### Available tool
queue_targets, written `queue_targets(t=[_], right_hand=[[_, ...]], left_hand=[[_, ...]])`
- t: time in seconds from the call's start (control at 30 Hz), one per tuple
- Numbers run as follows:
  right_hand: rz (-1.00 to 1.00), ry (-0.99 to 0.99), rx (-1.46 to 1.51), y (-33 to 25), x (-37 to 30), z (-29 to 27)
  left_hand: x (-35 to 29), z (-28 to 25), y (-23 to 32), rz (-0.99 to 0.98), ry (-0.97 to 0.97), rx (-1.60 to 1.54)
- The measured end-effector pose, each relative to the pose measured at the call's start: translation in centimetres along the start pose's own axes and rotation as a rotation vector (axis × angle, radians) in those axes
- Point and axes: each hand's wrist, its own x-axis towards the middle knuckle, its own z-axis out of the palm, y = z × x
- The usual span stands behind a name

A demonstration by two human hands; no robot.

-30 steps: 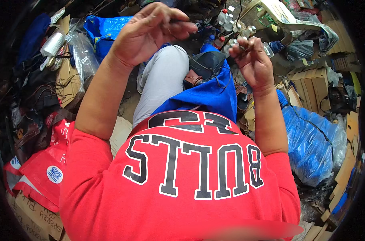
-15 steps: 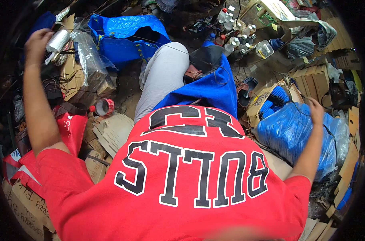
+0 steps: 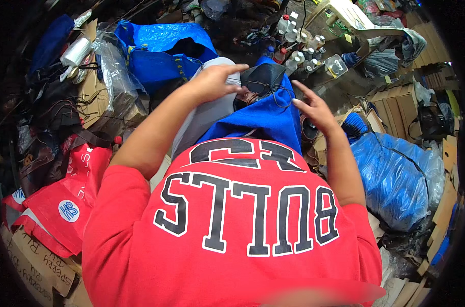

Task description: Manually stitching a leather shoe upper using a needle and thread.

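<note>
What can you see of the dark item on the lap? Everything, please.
The dark item lies on the blue cloth over the lap, between the left hand and right hand. Its upper part is black, smooth and leather-like; a reddish-brown patch shows at its lower left. Thin dark cord trails across it toward the right. Whether either hand's fingers touch it, and its full outline, I can't tell.

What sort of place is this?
Probably a small, cluttered workshop, though I can't be sure what it makes or mends. Signs of it: a dark item with thin cords at the person's knees, a cluster of bottles beyond, and cardboard off to the right.
</note>
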Motion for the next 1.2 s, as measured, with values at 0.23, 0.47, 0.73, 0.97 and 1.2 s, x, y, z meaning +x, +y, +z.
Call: queue_targets(t=[0.23, 0.47, 0.73, 0.97, 1.2], right_hand=[[0.178, 0.122, 0.182, 2.2, 0.9, -2.6], [0.282, 0.298, 0.15, 7.0, -3.0, -10.2], [-0.111, 0.114, -0.346, -0.8, 3.2, -3.0], [-0.242, -0.008, -0.596, -2.6, 6.5, -1.2], [-0.214, -0.107, -0.583, -2.6, 6.5, -1.6]], left_hand=[[-0.9, -3.5, -6.7, -0.32, -0.041, -0.231], [-6.2, -9.1, -14.3, -0.614, 0.028, -0.45], [5.1, 0.0, -0.2, 0.195, -0.006, -0.088], [10.4, 3.0, 1.7, 0.077, -0.42, -0.007], [10.7, 3.5, 0.1, 0.005, -0.62, -0.287]])
